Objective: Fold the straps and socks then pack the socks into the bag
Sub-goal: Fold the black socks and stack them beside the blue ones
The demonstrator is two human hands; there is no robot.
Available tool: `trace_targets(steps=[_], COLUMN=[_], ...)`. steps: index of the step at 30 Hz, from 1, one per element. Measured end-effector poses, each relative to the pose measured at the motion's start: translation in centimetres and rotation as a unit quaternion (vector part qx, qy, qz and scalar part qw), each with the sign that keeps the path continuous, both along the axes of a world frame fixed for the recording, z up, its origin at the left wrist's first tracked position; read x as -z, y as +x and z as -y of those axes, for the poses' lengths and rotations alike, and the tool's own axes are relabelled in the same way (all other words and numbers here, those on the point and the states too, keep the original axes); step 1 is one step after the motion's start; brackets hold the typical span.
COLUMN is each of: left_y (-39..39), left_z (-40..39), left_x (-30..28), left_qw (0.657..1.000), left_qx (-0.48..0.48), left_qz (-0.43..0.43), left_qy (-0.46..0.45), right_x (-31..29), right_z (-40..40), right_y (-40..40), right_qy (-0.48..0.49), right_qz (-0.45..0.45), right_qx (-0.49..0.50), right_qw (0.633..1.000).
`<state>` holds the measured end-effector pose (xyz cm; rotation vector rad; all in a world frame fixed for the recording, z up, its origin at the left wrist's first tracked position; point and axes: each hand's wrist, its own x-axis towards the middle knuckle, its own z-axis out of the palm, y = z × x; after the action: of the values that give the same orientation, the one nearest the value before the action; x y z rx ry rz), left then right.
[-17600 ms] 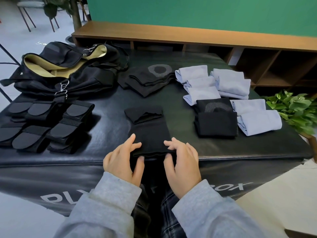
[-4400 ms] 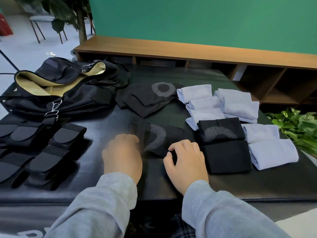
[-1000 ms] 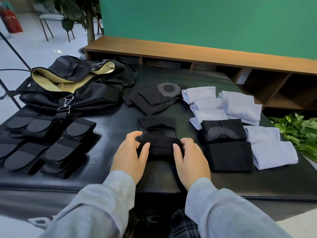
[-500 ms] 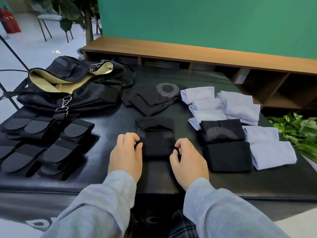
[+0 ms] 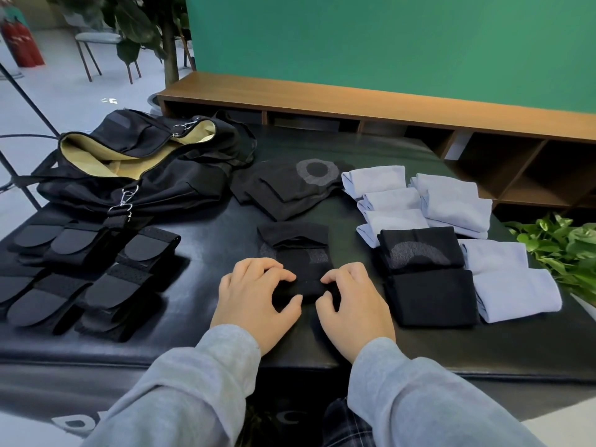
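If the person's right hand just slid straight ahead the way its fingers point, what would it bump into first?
The right hand already pinches the near edge of the folded black sock, fingers angled forward and slightly left. Going on, it would push into that sock first; beyond lies the loose pile of unfolded black socks, though depth is hard to judge.

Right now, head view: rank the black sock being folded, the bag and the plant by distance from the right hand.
1. Black sock: its near edge is pinched by the right hand, centre of the table.
2. Plant: off the table's right edge.
3. Bag: far left corner, open.
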<state>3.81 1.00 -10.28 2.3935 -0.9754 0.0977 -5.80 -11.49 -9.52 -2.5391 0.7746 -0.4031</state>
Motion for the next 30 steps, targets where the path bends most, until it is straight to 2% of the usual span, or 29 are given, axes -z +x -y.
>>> trace_targets(steps=[11, 22, 26, 30], left_y=[0.03, 0.03, 0.07, -0.26], left_z=[0.1, -0.21, -0.13, -0.36], left_x=[0.06, 0.03, 0.31, 0.11], left_qw=[1.0, 0.998, 0.99, 0.981], left_qx=[-0.01, -0.022, -0.063, -0.05], left_qz=[0.005, -0.026, -0.084, -0.107], left_qy=[0.007, -0.062, -0.095, -0.156], right_x=[0.2, 0.08, 0.31, 0.9], right_z=[0.03, -0.08, -0.07, 0.04], right_y=[0.15, 0.03, -0.07, 0.32], right_qy=[-0.029, -0.001, -0.03, -0.058], right_qz=[0.002, 0.034, 0.056, 0.065], right_qx=[-0.016, 0.004, -0.037, -0.022], right_qw=[0.999, 0.999, 0.997, 0.996])
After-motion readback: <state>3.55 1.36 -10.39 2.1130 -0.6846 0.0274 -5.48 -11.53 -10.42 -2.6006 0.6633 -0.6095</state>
